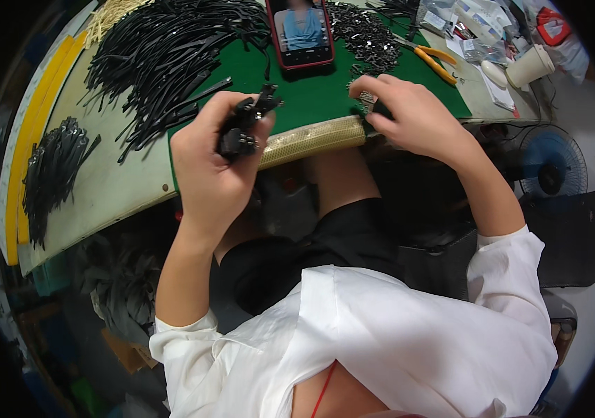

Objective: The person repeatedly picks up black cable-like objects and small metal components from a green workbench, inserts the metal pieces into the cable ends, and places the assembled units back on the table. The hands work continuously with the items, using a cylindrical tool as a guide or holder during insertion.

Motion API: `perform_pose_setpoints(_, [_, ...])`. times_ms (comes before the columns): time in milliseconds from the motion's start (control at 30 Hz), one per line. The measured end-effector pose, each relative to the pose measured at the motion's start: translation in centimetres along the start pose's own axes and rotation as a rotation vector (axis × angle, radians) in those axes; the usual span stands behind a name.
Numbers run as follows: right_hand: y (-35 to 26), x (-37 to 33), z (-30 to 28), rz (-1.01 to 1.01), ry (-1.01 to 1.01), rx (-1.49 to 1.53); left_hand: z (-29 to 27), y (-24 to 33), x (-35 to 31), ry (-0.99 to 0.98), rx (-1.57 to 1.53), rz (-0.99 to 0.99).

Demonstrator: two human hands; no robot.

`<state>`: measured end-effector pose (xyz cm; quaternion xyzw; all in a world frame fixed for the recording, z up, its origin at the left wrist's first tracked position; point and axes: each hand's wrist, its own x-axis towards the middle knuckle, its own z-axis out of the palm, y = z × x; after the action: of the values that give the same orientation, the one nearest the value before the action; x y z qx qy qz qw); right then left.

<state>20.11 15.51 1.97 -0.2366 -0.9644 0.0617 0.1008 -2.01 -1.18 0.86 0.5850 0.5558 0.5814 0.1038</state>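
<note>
My left hand [210,146] is closed around a bundle of black strips [240,129] with small shiny metal bits at their ends. It is raised over the front edge of the green mat [304,104]. To its right, my right hand [409,115] hovers by the mat's front corner with its fingers curled. A dark patch shows between thumb and fingers, but I cannot make out what it is. Just beyond that hand lies a heap of small dark metal pieces [367,42]. A large pile of long black strips [151,63] spreads over the left of the mat.
A phone [301,31] in a red case stands at the back. Orange-handled pliers [436,63] lie right, near a pale cup [530,66]. A smaller black bundle [57,171] lies left beside a yellow strip [36,132]. A yellowish padded roll [315,141] lines the front edge. A fan [551,164] stands right.
</note>
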Motion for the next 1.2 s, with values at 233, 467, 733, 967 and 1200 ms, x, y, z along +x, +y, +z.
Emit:
perform_pose_setpoints(233, [-8.3, -1.1, -2.1, 0.182, -0.107, 1.487, 1.0, -0.1, -0.5, 0.133, 0.246, 0.317])
perform_pose_setpoints(467, [-9.1, -1.2, -1.8, 0.209, -0.134, 1.590, 1.1, 0.2, -0.8, 0.126, 0.293, 0.421])
perform_pose_setpoints(733, [-9.8, -1.5, -0.6, 0.203, -0.039, 1.463, 0.9, -0.3, -0.6, 0.089, 0.389, 0.505])
perform_pose_setpoints(967, [-10.4, -0.7, 2.9, 0.016, 0.423, 0.537, 0.9, -0.8, -0.4, 0.001, 0.508, 0.406])
perform_pose_setpoints(1200, [-9.6, -1.4, 3.2, 0.119, 0.260, 0.522, -2.2, -2.9, 2.7, 0.106, 0.832, 0.082])
